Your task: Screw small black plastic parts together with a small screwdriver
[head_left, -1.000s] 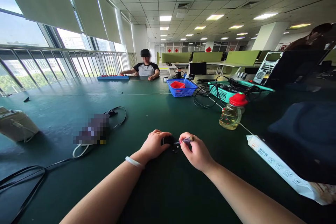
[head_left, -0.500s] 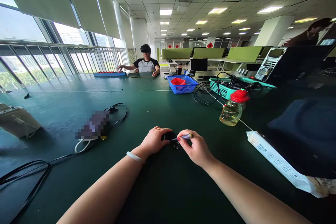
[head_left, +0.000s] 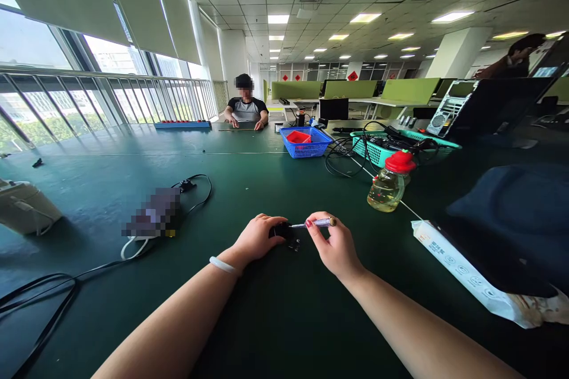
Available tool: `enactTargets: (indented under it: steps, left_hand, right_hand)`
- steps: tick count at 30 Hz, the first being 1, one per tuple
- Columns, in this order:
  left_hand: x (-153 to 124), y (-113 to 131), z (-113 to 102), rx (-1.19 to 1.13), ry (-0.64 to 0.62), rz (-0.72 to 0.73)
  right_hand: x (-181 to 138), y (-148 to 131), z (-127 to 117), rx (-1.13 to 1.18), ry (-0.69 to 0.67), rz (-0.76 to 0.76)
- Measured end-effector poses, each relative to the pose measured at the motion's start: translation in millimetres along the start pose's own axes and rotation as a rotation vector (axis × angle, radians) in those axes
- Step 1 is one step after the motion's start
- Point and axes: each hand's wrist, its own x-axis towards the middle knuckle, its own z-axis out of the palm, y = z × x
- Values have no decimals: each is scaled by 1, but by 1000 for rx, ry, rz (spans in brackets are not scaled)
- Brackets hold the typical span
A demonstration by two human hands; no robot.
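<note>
My left hand (head_left: 256,239) is closed around a small black object (head_left: 281,230) at the middle of the dark green table; its exact kind I cannot make out. Between the fingers and thumb of my right hand (head_left: 336,249) is a screwdriver (head_left: 322,222) with a pale, see-through handle. Its metal shaft points left, and the tip meets the right side of the black object or ends close beside it. Several tiny shiny pieces (head_left: 294,244) lie on the table just below, too small to name for sure.
A blue basket (head_left: 306,150) with a red tray, a green basket (head_left: 377,155) of black cables and a red-capped bottle (head_left: 387,189) stand ahead to the right. A white packet (head_left: 462,272) and dark cloth lie right. Cables and a blurred item lie left. A person (head_left: 245,108) sits opposite.
My right hand has moved a little right with the screwdriver, showing more of its shaft and the tiny pieces. The person opposite has drawn one hand back from the blue rack.
</note>
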Motion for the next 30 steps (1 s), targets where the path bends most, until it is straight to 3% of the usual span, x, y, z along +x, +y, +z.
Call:
enactTargets:
  steps: [9, 16, 30]
  left_hand:
    - [0, 2, 0, -14, -3, 10]
    - [0, 2, 0, -22, -4, 15]
    - [-1, 4, -1, -26, -11, -5]
  right_hand:
    - [1, 20, 10, 103, -24, 183]
    - [2, 16, 6, 75, 51, 165]
    - [5, 22, 6, 54, -38, 198]
